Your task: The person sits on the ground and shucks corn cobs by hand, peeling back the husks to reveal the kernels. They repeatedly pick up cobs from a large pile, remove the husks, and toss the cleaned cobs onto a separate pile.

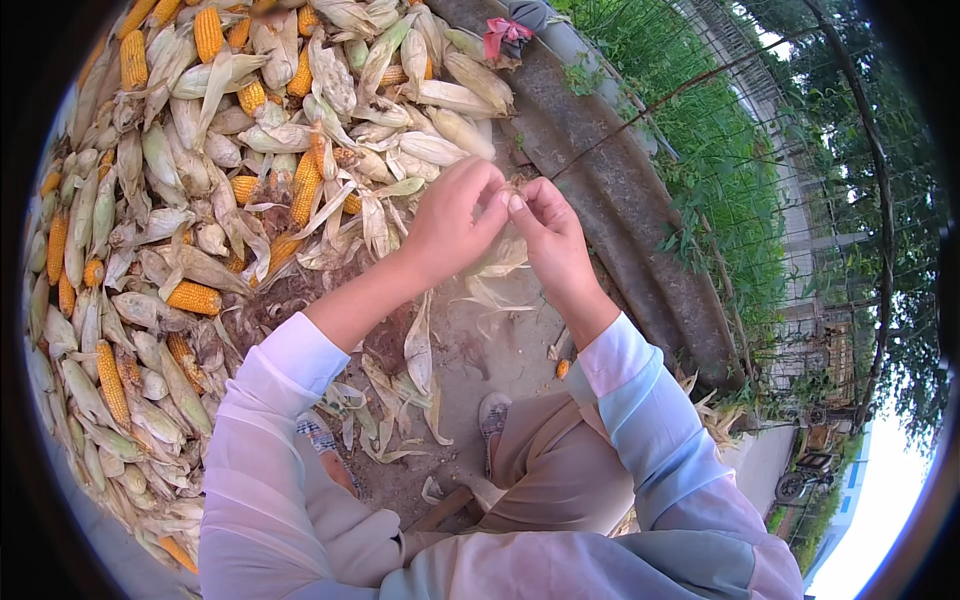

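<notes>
In front of me my left hand [459, 214] and my right hand [553, 234] meet, thumb tip beside thumb tip. Between the fingers they pinch a small brown, dry tuft [516, 184], which looks like the silk end of a corn ear. Most of what they grip is hidden by the fingers. Pale corn husk leaves [501, 262] show just below the hands, partly blurred; whether they hang from the gripped piece I cannot tell. Left of my left hand, a large heap of corn ears [277, 135] lies close by, mostly in dry husks, with some yellow cobs [306, 187] bare.
A rusty corrugated metal sheet [615, 172] borders the ground on the right, with green plants [720, 187] behind it. Loose husks [418, 345] and a small cob piece [562, 368] lie on the concrete. A wooden stool [442, 510] shows between my legs. Farther off stands a parked vehicle [802, 480].
</notes>
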`<action>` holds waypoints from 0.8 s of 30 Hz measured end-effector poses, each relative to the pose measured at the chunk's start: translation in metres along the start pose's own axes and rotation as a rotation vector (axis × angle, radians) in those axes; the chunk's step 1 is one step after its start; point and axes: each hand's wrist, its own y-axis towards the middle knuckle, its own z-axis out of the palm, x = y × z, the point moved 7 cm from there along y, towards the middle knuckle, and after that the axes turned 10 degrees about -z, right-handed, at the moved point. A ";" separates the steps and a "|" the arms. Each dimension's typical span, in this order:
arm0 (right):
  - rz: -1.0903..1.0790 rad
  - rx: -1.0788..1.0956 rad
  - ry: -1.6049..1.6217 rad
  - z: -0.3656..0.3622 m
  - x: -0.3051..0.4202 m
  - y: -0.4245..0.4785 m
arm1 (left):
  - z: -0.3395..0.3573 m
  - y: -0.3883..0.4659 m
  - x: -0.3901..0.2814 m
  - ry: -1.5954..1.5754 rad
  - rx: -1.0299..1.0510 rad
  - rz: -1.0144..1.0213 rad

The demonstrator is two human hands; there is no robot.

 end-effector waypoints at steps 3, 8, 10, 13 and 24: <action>0.036 -0.052 0.049 0.001 0.000 -0.002 | 0.003 0.000 0.003 -0.040 -0.025 -0.027; 0.114 -0.190 0.134 -0.022 -0.011 0.003 | 0.003 -0.004 0.028 -0.213 -0.100 -0.172; 0.126 -0.237 0.206 -0.032 -0.011 0.004 | 0.004 -0.007 0.055 -0.378 -0.116 -0.334; 0.145 -0.256 0.280 -0.033 -0.013 0.002 | 0.011 -0.013 0.083 -0.695 -0.137 -0.525; 0.299 -0.517 0.535 -0.066 -0.044 -0.008 | -0.030 -0.015 0.150 -1.236 -0.374 -0.788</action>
